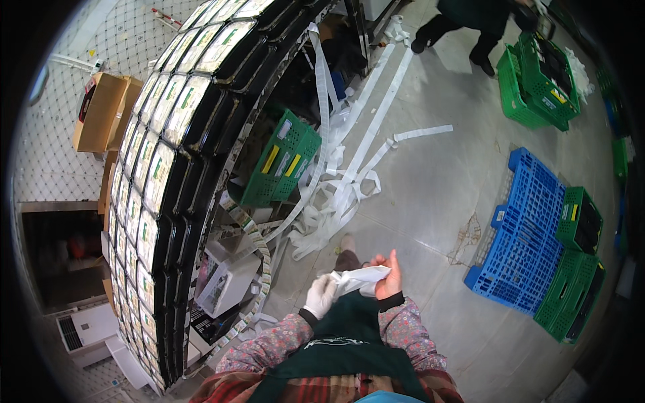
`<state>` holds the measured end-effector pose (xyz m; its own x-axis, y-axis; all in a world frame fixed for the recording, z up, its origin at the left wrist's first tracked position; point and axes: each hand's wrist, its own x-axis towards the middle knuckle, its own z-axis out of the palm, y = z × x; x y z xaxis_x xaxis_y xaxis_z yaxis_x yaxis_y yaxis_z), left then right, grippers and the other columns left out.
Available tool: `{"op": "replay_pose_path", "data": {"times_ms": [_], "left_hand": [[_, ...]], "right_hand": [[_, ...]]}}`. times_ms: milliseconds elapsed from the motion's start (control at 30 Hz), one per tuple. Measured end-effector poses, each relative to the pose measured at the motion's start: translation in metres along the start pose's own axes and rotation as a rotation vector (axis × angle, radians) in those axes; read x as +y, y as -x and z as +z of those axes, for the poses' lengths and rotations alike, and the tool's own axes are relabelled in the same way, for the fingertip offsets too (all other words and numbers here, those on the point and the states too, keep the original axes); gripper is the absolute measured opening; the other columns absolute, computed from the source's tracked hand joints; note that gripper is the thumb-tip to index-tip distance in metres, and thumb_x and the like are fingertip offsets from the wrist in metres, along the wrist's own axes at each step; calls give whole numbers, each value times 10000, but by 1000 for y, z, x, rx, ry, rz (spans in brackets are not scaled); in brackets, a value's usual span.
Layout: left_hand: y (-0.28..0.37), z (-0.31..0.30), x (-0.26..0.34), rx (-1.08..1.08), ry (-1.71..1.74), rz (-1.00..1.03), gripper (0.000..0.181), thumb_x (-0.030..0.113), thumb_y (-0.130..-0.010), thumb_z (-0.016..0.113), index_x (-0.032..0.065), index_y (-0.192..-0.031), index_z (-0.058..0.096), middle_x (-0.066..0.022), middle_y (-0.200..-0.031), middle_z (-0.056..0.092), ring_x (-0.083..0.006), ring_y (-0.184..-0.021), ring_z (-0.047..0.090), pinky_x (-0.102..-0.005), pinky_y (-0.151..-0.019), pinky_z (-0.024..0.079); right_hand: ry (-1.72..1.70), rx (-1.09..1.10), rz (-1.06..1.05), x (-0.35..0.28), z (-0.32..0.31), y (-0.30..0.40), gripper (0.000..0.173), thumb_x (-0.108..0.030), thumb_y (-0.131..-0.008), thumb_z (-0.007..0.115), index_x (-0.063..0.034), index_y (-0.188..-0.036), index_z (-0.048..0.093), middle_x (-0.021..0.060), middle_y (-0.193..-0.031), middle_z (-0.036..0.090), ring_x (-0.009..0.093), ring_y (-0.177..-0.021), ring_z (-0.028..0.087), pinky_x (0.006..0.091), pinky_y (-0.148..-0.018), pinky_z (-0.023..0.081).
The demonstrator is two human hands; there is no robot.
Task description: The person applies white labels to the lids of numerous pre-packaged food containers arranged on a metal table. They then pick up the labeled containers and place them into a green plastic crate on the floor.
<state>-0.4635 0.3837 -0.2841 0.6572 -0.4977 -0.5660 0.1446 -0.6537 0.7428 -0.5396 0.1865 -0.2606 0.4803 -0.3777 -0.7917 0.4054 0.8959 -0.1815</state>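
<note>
My left hand (319, 297), in a white glove, pinches one end of a limp white piece (357, 278) in front of my dark green apron (347, 317). My right hand (390, 279) is bare and holds the other end, its thumb side raised. Whether the piece is a glove or a length of thin strip I cannot tell. Long white backing strips (322, 216) lie tangled on the floor beyond my hands. To my left, stacks of labelled black trays (166, 186) with clear tops cover a long table.
Under the table sit green crates (282, 161) and a white machine (227, 282), with a printed label strip (252, 231) looping down. Rightward lie a blue plastic pallet (529, 231) and green crates (569, 292). Another person (473, 25) stands ahead near stacked green crates (539, 85).
</note>
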Motion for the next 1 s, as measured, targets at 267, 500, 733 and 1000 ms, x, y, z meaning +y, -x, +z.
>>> {"op": "replay_pose_path", "data": {"times_ms": [267, 500, 733, 1000], "left_hand": [[-151, 1, 35, 368, 9, 183, 253, 138, -874, 470, -15, -1064, 535, -172, -929, 576, -277, -849, 547, -328, -777, 420], [-213, -42, -23, 433, -50, 49, 455, 79, -796, 511, -13, -1232, 419, -181, -1128, 546, -295, -1026, 528, -313, -870, 395], [-164, -6, -9, -115, -276, -341, 347, 160, -819, 547, -41, -1102, 536, -219, -1021, 594, -290, -930, 582, -336, -820, 445], [-141, 71, 42, -525, -452, -551, 655, 435, -806, 538, 56, -1306, 349, -217, -1369, 267, -331, -1280, 243, -369, -1050, 231]], "right_hand": [[230, -282, -228, 14, 103, -119, 246, -285, -917, 418, -122, -734, 437, -25, -471, 329, 72, -368, 287, 225, -352, 248], [1144, -327, -674, 27, 142, -232, 314, -295, -778, 619, -16, -902, 545, 95, -822, 589, 239, -780, 555, 329, -746, 419], [2004, -256, -486, -20, 58, -263, 437, -358, -707, 617, -83, -1043, 568, 141, -989, 583, 322, -940, 526, 407, -834, 384], [2465, -255, 142, -153, -56, -230, 358, -337, -746, 587, -89, -1004, 594, 127, -1144, 448, 328, -1062, 399, 438, -839, 411]]}}
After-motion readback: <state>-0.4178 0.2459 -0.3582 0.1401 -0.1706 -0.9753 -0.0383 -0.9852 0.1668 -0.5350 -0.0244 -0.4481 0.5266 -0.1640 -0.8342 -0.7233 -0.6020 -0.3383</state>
